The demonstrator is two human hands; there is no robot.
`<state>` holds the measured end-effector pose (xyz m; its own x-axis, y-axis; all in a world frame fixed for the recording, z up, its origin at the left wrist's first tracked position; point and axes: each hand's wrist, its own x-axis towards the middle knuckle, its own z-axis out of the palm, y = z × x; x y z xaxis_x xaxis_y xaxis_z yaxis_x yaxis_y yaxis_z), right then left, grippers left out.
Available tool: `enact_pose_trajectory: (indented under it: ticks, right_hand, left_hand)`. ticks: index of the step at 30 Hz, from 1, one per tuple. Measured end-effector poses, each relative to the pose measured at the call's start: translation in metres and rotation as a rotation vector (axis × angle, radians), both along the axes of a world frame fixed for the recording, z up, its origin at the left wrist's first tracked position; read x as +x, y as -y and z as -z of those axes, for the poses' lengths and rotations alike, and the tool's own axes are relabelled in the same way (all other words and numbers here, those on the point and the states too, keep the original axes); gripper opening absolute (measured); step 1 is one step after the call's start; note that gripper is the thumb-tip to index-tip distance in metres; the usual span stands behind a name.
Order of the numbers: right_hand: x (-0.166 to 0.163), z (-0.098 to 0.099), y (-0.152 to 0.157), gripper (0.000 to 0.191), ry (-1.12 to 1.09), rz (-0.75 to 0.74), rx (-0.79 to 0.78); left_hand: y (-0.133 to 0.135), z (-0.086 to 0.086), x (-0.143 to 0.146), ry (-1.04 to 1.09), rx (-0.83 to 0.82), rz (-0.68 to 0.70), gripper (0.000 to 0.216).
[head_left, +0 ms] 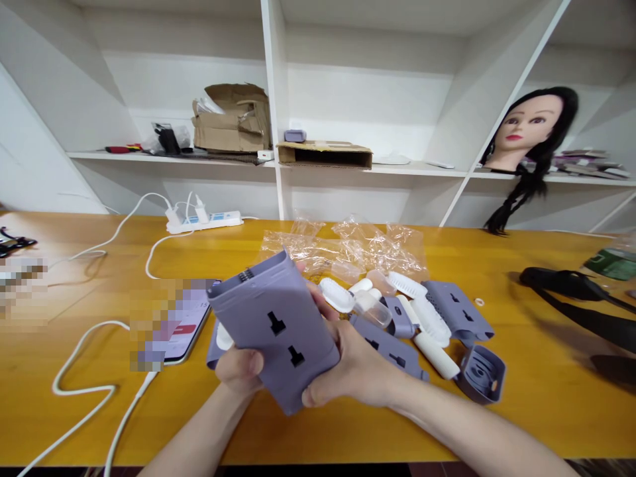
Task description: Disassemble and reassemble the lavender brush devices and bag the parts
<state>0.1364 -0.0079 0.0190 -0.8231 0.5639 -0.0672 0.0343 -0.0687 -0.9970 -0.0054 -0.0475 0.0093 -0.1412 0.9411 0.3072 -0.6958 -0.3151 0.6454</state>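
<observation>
Both my hands hold one purple plastic case (275, 324) with two black slots, lifted and tilted above the yellow table (521, 397). My left hand (241, 371) grips its lower left edge with the thumb on the front. Around the right edge and bottom corner, my right hand (350, 368) is wrapped. Just behind and to the right lies a heap of purple shells (457, 308), white oblong parts (432, 321) and a purple cap (481, 374).
Crumpled clear plastic bags (358, 248) lie behind the heap. A phone (186, 328) and white cables (79, 371) lie at left, a power strip (203, 220) farther back. Black straps (576, 291) are at right. Shelves hold cardboard boxes (231, 119) and a mannequin head (534, 129).
</observation>
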Motion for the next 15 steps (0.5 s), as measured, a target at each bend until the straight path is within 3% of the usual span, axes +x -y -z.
enact_pose_trajectory:
  ticks: [3, 5, 8, 11, 13, 15]
  right_hand:
    - [-0.001, -0.004, 0.003, 0.032, 0.018, 0.021, -0.029]
    - [0.0, -0.006, 0.0, 0.033, 0.051, 0.102, 0.042]
    - [0.004, -0.004, -0.006, 0.034, 0.163, 0.44, 0.424]
    - [0.006, 0.006, -0.009, 0.033, 0.361, 0.732, 0.895]
    - [0.006, 0.011, -0.006, 0.037, 0.402, 0.677, 1.089]
    - [0.006, 0.011, -0.002, 0.046, 0.361, 0.516, 1.115]
  left_hand:
    - [-0.004, 0.002, -0.007, -0.057, -0.02, 0.035, 0.074]
    - [-0.008, 0.004, -0.007, -0.095, -0.064, -0.037, 0.066]
    - [-0.013, 0.009, 0.005, -0.119, -0.1, -0.245, 0.052]
    - [-0.014, 0.014, 0.02, -0.124, -0.136, -0.173, 0.061]
    - [-0.015, 0.016, 0.022, -0.094, -0.221, -0.127, 0.057]
    - [-0.016, 0.015, 0.016, -0.048, -0.29, -0.144, 0.052]
